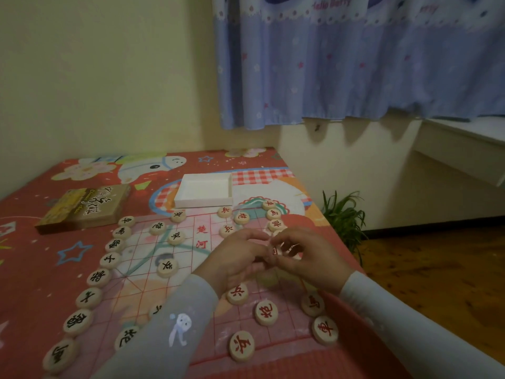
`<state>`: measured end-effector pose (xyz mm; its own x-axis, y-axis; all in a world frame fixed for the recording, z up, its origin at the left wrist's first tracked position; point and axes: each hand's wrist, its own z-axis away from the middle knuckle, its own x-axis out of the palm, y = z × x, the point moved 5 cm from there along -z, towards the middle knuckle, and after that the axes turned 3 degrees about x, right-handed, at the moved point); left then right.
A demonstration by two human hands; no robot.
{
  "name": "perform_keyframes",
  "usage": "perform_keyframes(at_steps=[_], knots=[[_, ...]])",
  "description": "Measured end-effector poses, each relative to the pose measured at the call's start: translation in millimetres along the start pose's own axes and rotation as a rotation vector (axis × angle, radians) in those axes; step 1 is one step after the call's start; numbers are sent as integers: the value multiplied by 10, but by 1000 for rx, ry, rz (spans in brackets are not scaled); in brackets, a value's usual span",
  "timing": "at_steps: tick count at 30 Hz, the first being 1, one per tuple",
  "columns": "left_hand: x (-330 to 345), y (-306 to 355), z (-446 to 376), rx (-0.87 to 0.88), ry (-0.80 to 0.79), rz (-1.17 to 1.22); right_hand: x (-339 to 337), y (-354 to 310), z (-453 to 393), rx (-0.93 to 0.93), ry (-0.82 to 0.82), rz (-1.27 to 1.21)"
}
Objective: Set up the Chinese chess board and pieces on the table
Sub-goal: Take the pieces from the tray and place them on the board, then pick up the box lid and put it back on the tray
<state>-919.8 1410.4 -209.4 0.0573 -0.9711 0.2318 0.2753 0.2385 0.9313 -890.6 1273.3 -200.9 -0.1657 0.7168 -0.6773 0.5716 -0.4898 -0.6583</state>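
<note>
A thin see-through chess board [199,266] with red grid lines lies on the patterned red table cover. Round wooden pieces with black characters [98,277] line its left edge, and several more stand inside it. Red-character pieces [266,313] stand along the right side and near edge. My left hand [235,258] and my right hand [303,255] meet above the board's right half. Between the fingertips of both hands sits a red-character piece [274,251], mostly hidden; my right hand's fingers curl round it and my left fingertips touch it.
An empty white box tray [203,199] stands beyond the board. The brown game-box lid [84,209] lies at the far left. The table's right edge drops to a wooden floor [437,283] with a green plant [344,214]. A blue curtain hangs behind.
</note>
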Motion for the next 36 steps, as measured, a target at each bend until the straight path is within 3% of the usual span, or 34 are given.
perform_keyframes(at_steps=[6,12,19,24,26,31,36], knots=[[120,-36,40,-18,-28,-41,-117,45,218,85,52,19],[-194,97,70,14,87,-82,-186,307,460,272,31,80],[-404,182,124,46,156,-89,-148,358,541,333,-55,184],[-546,278,108,80,176,-152,-210,249,374,329,16,183],[-764,422,76,162,243,-302,-186,89,158,277,25,183],[-1551,888,25,376,449,-1049,159,-288,-554,137,-59,208],[-2594,1226,70,275,693,-1244,832,-627,-1405,25,-191,185]])
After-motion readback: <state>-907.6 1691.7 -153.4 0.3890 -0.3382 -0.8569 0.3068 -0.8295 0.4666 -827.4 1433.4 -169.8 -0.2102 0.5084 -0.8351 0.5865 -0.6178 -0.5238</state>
